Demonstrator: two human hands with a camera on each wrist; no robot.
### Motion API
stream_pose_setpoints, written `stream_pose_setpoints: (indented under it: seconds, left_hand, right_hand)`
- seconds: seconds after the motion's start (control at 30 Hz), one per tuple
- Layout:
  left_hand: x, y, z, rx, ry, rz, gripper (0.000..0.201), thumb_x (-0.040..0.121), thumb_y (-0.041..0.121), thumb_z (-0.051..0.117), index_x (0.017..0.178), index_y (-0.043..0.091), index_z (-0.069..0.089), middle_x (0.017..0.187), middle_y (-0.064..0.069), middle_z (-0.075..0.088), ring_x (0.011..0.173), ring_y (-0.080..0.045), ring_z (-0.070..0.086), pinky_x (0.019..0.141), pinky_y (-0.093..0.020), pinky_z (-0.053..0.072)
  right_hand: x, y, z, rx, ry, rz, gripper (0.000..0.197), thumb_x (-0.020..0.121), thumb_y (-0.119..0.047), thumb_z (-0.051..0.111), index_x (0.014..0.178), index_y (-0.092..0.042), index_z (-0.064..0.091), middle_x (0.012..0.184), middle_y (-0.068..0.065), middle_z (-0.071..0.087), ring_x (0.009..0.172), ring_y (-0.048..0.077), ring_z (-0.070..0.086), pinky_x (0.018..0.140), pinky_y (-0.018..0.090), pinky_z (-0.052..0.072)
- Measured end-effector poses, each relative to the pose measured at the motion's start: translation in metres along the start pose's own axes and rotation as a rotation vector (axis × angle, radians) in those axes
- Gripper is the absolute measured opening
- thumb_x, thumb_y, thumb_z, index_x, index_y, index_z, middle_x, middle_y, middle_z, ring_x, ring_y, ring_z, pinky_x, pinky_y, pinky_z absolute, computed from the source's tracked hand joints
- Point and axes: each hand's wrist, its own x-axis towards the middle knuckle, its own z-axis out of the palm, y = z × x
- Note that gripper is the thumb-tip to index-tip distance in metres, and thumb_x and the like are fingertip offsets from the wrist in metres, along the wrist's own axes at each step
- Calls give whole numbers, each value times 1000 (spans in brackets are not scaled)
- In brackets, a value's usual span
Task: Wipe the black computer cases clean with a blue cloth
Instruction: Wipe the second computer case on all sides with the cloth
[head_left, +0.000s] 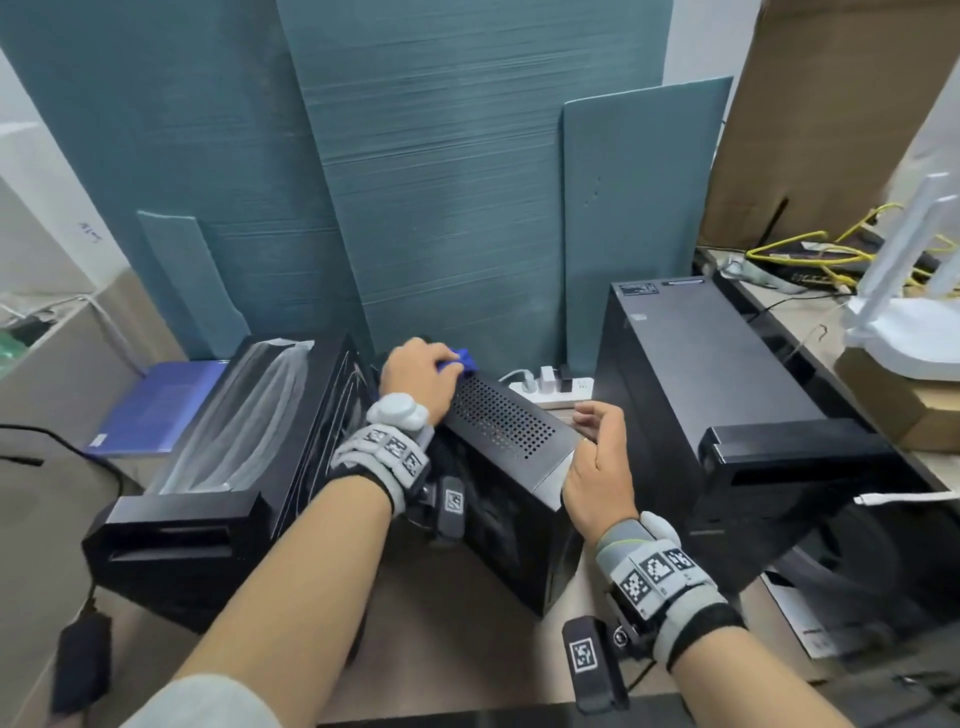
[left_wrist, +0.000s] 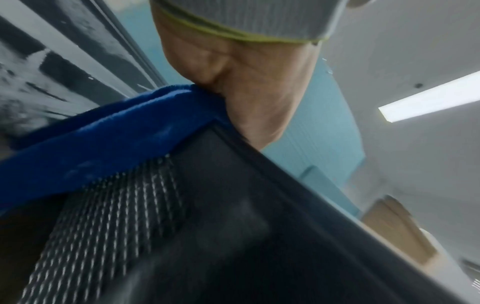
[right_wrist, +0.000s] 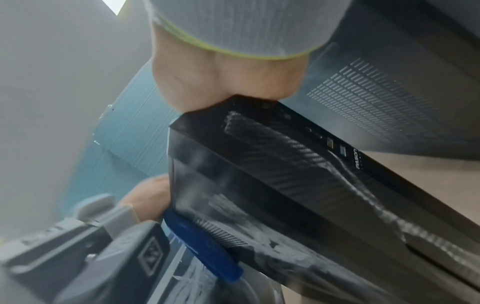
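A small black computer case (head_left: 498, 421) with a perforated top stands on the floor between two bigger black cases, one on the left (head_left: 218, 467) and one on the right (head_left: 701, 364). My left hand (head_left: 415, 376) grips a blue cloth (head_left: 464, 359) and presses it on the far left corner of the small case's top. The left wrist view shows the cloth (left_wrist: 103, 139) draped over the case edge (left_wrist: 233, 226). My right hand (head_left: 597, 457) rests the heel of its palm (right_wrist: 221, 82) on the case's near right corner (right_wrist: 285, 185), fingers loosely curled in the air.
Teal boards (head_left: 441, 182) lean against the wall behind the cases. A white power strip (head_left: 550, 387) lies behind the small case. The left case carries plastic wrap, with a blue folder (head_left: 161, 405) beside it. At right are a white router (head_left: 904, 332) and yellow cables (head_left: 810, 249).
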Motion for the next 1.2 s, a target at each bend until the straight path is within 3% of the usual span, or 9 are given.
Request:
stream_pose_setpoints:
  seconds: [0.2,0.37,0.57,0.63,0.73,0.87,0.93,1.07,1.2]
  left_hand:
    - [-78,56,16,-100,-170,323,15,86,40,70,99,34,76,81,13,45,90,-20,57,79,-32,44]
    - [-37,24,8,-69,-119,175,22,80,42,67,101,44,65,88,9,59,87,-18,62,80,-33,51]
    - [-4,1,9,-102,12,-53,9,84,42,68,87,37,74,87,7,59,92,-26,64,86,-32,50]
    - [-18,14,13,-134,5,-52,13,85,44,66,86,34,74,87,6,60,92,-25,63,86,-33,50]
    - [-56,46,20,-156,-67,109,20,84,49,63,87,33,76,83,7,59,85,-20,62,86,-37,49]
    - [-108,76,27,-242,-178,314,19,83,49,67,91,35,76,86,11,62,84,-11,61,86,-43,48]
    - [-107,73,23,-191,-224,361,19,84,53,65,94,39,75,87,12,58,88,-10,59,88,-43,44]
    - [-71,59,16,-80,-156,176,12,87,44,68,94,37,75,87,9,51,100,-23,55,93,-43,39]
    - [-92,77,23,-160,-164,193,9,86,40,66,88,34,73,87,9,52,95,-21,57,91,-43,41]
  right_hand:
    - [-5,0,4,65,1,-71,43,83,5,36,113,-23,49,113,6,56,108,19,56,98,35,47]
    - [-5,-3,6,201,-8,31,44,90,9,35,111,-28,48,114,11,57,98,12,58,88,25,47]
    - [-12,1,-11,328,-91,201,36,85,-22,46,121,-24,50,119,0,64,105,7,63,92,30,47]
    - [-13,2,-14,367,-115,242,39,86,-25,48,125,-23,51,122,-3,65,113,11,63,97,32,48]
    - [-14,5,-15,369,-131,250,40,88,-24,46,127,-23,52,127,-2,64,120,16,60,97,30,47]
    - [-14,9,-19,348,-214,233,39,107,-16,36,139,-33,49,134,-6,62,123,6,58,97,18,45]
    - [-12,13,-20,345,-259,244,42,107,-22,36,145,-41,43,142,-10,57,130,3,54,106,22,41]
    - [-10,20,-26,277,-331,263,56,96,-43,43,151,-50,38,154,-18,46,145,6,39,123,44,25]
    - [-11,9,-24,330,-330,296,55,94,-44,44,148,-56,36,146,-19,55,138,5,48,121,40,31]
